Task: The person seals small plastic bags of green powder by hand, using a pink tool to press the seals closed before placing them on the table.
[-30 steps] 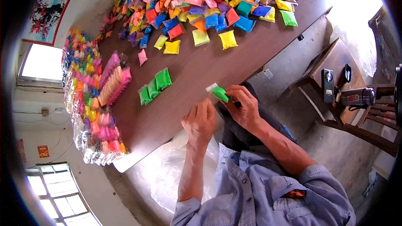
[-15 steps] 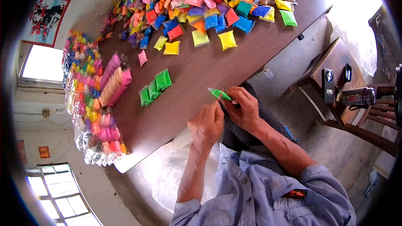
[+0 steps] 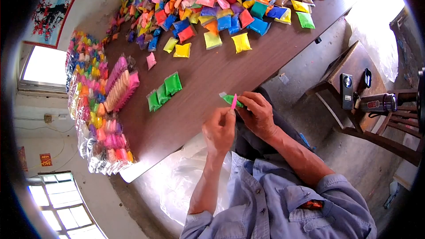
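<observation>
My right hand [image 3: 257,116] pinches one end of a small green packet [image 3: 226,98] near the table's front edge. My left hand [image 3: 218,129] is closed around a thin pink plastic stick [image 3: 234,102], which points up and overlaps the packet in this view. Beyond my hands, several green packets [image 3: 164,91] lie side by side in a short row on the brown table [image 3: 199,77]. A single pink packet [image 3: 151,61] rests farther back.
A big heap of colourful packets [image 3: 212,13] covers the table's far side. Bundled packets in clear bags [image 3: 95,119] line the left edge. On the right, a wooden stool [image 3: 354,68] bears a dark flask [image 3: 376,103] and a phone-like device [image 3: 347,89]. Clear plastic sheeting [image 3: 177,190] hangs below the table.
My left hand has turned and shifted slightly right, and the pink stick now stands more upright against the green packet. My right hand has hardly moved.
</observation>
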Available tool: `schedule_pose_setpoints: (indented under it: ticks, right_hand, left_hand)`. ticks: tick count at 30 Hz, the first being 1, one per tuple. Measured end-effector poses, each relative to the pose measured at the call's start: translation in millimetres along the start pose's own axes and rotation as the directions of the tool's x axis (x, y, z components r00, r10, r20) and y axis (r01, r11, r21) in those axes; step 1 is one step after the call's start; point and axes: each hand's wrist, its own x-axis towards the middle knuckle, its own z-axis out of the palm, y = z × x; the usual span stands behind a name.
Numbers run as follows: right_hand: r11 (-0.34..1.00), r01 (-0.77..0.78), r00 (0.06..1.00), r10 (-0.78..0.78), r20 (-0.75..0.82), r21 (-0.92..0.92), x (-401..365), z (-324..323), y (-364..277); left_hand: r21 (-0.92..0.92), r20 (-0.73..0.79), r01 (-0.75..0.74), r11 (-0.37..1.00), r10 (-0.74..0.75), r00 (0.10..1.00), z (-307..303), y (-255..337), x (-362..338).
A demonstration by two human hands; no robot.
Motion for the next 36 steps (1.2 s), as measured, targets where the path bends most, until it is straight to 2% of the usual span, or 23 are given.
schedule_pose_setpoints:
  ticks: [1, 2, 4, 5, 8, 12, 16, 19, 21, 25, 28, 30, 31, 33, 36]
  right_hand:
    - [1.000, 0.001, 1.000, -0.001, -0.001, -0.001, 0, 0, 1]
    - [1.000, 0.007, 1.000, -0.007, 0.002, 0.019, 0, 1, 1]
    - [0.999, 0.011, 1.000, -0.012, 0.005, 0.041, 0, 2, 1]
    - [0.999, 0.011, 1.000, -0.011, 0.003, 0.036, 0, 2, 1]
    - [0.999, 0.024, 1.000, -0.024, -0.007, 0.031, 1, 1, 1]
    - [0.999, 0.020, 1.000, -0.020, -0.008, 0.034, -1, 1, 3]
    - [0.999, 0.014, 1.000, -0.014, -0.013, 0.036, -1, 2, 1]
    - [1.000, 0.011, 1.000, -0.011, -0.010, 0.011, 0, -1, 1]
    - [0.999, 0.042, 0.999, -0.042, -0.020, 0.014, 0, 0, 1]
    - [0.999, 0.050, 0.999, -0.050, -0.020, 0.014, 1, 1, -1]
    - [0.998, 0.051, 0.998, -0.050, -0.045, 0.023, 1, 1, 0]
    - [0.997, 0.078, 0.997, -0.077, -0.016, 0.023, 0, 0, 1]
    - [0.997, 0.077, 0.997, -0.077, -0.015, 0.023, -1, 0, 1]
    - [0.993, 0.100, 0.995, -0.101, -0.009, -0.055, 1, -1, -1]
    - [0.984, 0.132, 0.990, -0.136, -0.025, -0.122, 6, -8, -6]
  left_hand:
    - [-0.066, 0.006, 0.094, 0.993, -0.093, 0.996, 0, 2, 0]
    - [-0.067, 0.007, 0.094, 0.993, -0.093, 0.996, -2, 2, 2]
    - [-0.102, 0.019, 0.219, 0.970, -0.218, 0.976, -10, 1, 9]
    - [-0.128, 0.000, 0.120, 0.984, -0.121, 0.993, -6, -1, 8]
    - [-0.082, 0.071, 0.087, 0.993, -0.081, 0.994, 1, 1, 0]
    - [-0.090, -0.010, 0.110, 0.990, -0.111, 0.994, -3, -11, 5]
    - [-0.073, -0.001, 0.071, 0.995, -0.072, 0.997, -3, -10, 7]
    - [-0.103, 0.059, 0.142, 0.985, -0.136, 0.989, -2, 2, 4]
    - [-0.141, 0.070, 0.241, 0.960, -0.233, 0.970, -7, 3, 4]
    - [-0.151, 0.014, 0.189, 0.970, -0.189, 0.982, -6, 2, 7]
    - [-0.126, 0.088, 0.157, 0.980, -0.146, 0.985, -3, 13, 3]
    - [-0.281, 0.150, 0.274, 0.920, -0.240, 0.959, -7, 20, 3]
    - [-0.281, 0.149, 0.275, 0.919, -0.241, 0.959, -10, 16, 3]
    - [-0.261, 0.015, 0.231, 0.937, -0.236, 0.972, -16, 6, 7]
    - [-0.172, -0.052, 0.200, 0.965, -0.212, 0.976, -33, 10, 13]
